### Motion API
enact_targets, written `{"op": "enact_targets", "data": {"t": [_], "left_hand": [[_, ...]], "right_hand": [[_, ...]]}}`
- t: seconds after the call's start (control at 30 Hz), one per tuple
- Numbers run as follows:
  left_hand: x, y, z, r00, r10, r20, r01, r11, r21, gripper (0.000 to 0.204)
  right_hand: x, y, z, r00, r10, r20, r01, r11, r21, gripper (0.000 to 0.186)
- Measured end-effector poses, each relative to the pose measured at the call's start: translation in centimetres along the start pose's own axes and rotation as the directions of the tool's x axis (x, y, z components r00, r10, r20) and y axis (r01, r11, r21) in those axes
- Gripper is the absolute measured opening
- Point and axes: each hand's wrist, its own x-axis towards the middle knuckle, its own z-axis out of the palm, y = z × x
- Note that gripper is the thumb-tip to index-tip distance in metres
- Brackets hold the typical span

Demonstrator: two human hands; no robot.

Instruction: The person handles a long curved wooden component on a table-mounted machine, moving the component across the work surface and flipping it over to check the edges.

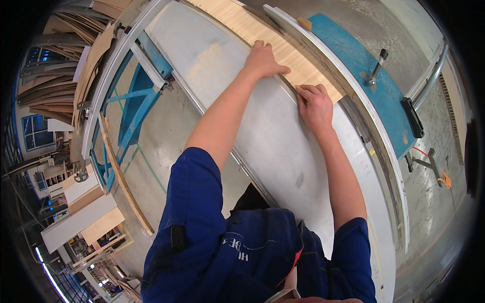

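Note:
A long light-brown wooden board (298,60) with straight grain lies across the far part of a grey metal machine table (242,136). Over the board's near edge rests my left hand (261,61), its thumb stretched out to the right and apart from the bent fingers. Closer to the board's right end, my right hand (317,105) has its fingers curled together at the same edge, closed on it. The undersides of both hands are hidden.
Beyond the board runs a long metal rail (348,76), with a teal machine panel (364,76) and a black-knobbed lever (380,65) behind it. At left stand a blue support frame (134,101) and stacked sheet offcuts (55,76). A narrow wooden strip (121,177) leans near the frame.

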Motion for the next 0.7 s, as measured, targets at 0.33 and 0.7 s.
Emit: {"op": "enact_targets", "data": {"t": [0.33, 0.7], "left_hand": [[-0.6, -0.7, 1.1, 0.996, 0.019, -0.092, -0.026, 0.997, -0.07, 0.099], [-5.2, -6.3, 3.4, 0.829, -0.168, -0.533, 0.023, 0.963, -0.267, 0.082]], "right_hand": [[0.6, 0.6, 0.7, 1.0, -0.008, 0.006, 0.008, 1.0, -0.026, 0.015], [1.4, 0.8, 1.4, 1.0, -0.024, 0.005, 0.025, 1.0, -0.019, 0.016]]}}
